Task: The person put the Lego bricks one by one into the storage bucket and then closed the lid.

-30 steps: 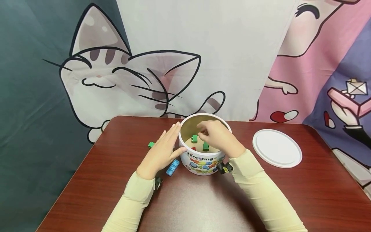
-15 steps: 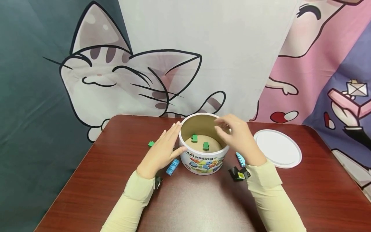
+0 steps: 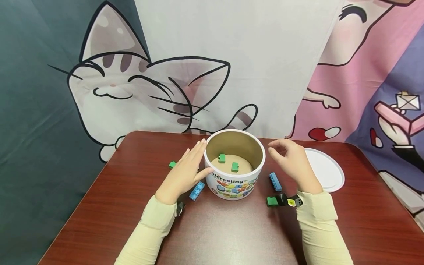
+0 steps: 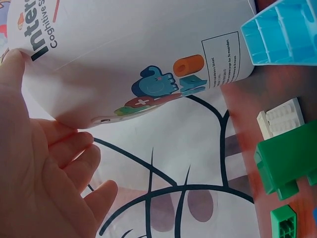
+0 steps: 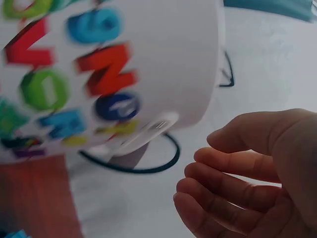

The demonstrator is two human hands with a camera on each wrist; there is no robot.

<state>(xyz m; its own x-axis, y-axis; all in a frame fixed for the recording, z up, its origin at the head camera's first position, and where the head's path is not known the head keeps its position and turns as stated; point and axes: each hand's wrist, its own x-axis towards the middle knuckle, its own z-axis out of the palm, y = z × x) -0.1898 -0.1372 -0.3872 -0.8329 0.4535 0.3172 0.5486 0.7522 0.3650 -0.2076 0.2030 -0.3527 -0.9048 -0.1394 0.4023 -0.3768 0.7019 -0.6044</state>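
A white bucket (image 3: 232,187) with colourful printing stands open on the table. Inside, two green bricks (image 3: 222,158) (image 3: 235,167) lie on its floor. My left hand (image 3: 185,173) rests on the bucket's left side, fingers straight and thumb at the rim; the left wrist view shows its fingertips against the white wall. Right of the bucket and apart from it, my right hand (image 3: 291,162) hovers with fingers loosely bent. In the right wrist view nothing shows between that hand's thumb and fingers. Beneath it lie a blue brick (image 3: 275,182) and a green brick (image 3: 272,201).
A white round lid (image 3: 326,169) lies on the right of the brown table (image 3: 132,221), partly behind the right hand. Left of the bucket are a blue brick (image 3: 197,191) and a green brick (image 3: 172,164). The left wrist view adds a white brick (image 4: 281,119). A cartoon cloth hangs behind.
My right hand has moved from over the bucket's opening out to the right, uncovering the blue and green bricks there. A red piece seen inside the bucket earlier no longer shows. The left hand stays put.
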